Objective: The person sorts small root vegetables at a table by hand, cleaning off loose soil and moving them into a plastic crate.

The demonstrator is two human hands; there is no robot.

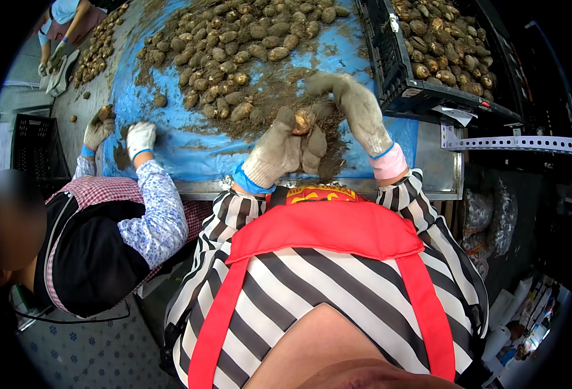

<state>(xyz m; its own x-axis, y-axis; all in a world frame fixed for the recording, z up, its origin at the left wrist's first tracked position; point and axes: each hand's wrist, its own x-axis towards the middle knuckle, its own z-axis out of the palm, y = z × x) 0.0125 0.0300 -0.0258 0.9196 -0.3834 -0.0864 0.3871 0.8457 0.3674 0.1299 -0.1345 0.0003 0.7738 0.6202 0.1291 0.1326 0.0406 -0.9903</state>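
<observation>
My left hand point(278, 150), in a dirt-stained knit glove, is closed round a small brown taro root point(304, 120), its pale orange end facing up between thumb and fingers. Just to the right, my right hand point(358, 111), gloved as well, arches over from the side. Its bent fingers are apart from the thumb beside the taro, and I see nothing held in them. Beneath both hands, loose soil and root hairs lie on the blue plastic sheet point(208, 157). A large heap of soil-covered taro roots point(234, 48) spreads beyond them.
A black crate point(402, 87) full of taro stands at the far right, by a white perforated metal bar point(513, 143). To my left a co-worker's gloved hands point(141, 138) are over the table. Another person point(72, 23) works far left; an empty-looking black crate point(36, 146) stands nearer.
</observation>
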